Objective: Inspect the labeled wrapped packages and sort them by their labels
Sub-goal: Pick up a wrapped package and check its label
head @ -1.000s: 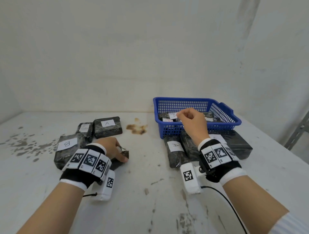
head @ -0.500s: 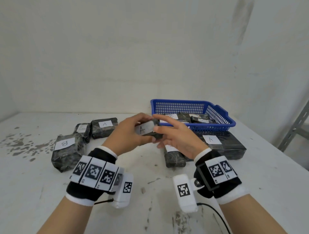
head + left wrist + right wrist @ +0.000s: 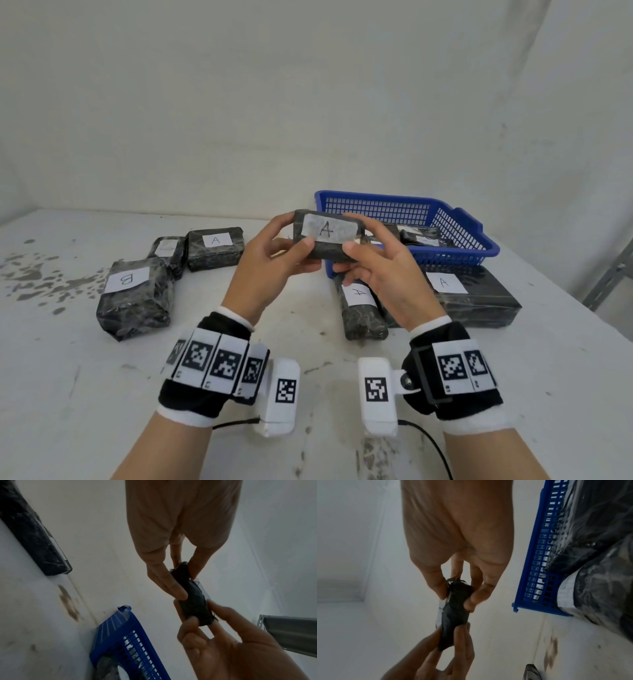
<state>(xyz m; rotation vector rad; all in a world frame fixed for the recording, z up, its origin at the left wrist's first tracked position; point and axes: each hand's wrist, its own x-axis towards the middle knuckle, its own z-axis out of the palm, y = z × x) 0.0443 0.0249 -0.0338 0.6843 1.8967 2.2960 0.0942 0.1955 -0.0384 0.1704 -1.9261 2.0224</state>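
Note:
A small black wrapped package (image 3: pixel 325 236) with a white label reading "A" is held up above the table, label towards me. My left hand (image 3: pixel 274 260) pinches its left end and my right hand (image 3: pixel 376 260) pinches its right end. The left wrist view shows the package (image 3: pixel 192 599) edge-on between both hands, and so does the right wrist view (image 3: pixel 455 609). A blue basket (image 3: pixel 455 236) behind the hands holds several more wrapped packages. On the left lie a "B" package (image 3: pixel 133 294), an "A" package (image 3: pixel 215 246) and a small one (image 3: pixel 168 250) whose label I cannot read.
Two "A" packages lie in front of the basket: a narrow one (image 3: pixel 359 308) and a long flat one (image 3: pixel 479 298). A brown stain (image 3: pixel 68 601) marks the table near the back wall. A grey metal shelf post (image 3: pixel 609 274) stands at the right edge.
The left hand lifted the small package off the table and the right hand came back from the basket. Both now hold it higher, label turned towards me.

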